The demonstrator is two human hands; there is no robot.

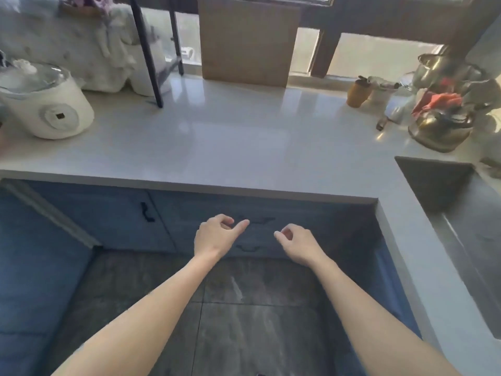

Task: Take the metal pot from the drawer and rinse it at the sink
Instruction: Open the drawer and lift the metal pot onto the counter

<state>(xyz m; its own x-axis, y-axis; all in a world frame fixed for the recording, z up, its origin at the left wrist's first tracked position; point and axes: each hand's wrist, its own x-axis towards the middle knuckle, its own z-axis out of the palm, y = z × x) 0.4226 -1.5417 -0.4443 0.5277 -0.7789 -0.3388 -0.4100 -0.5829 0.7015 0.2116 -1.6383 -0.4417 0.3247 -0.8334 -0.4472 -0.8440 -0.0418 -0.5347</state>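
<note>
Below, 2 drawers (260, 232) closed; left hand (214, 236), right hand (299, 244) empty.

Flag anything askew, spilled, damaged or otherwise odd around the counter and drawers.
Nothing stands out. The countertop shows no spill, the blue drawers are shut, the sink looks empty. The left hand and right hand are empty, loosely curled. Only the metal pots at right sit crowded with a red cloth.

Both bare arms reach forward and down, side by side. The left hand (215, 237) hangs loosely curled, forefinger pointing toward the drawer handle (261, 220). The right hand (296, 240) hangs just below that handle, fingers curled, holding nothing. The hands stay apart.
</note>
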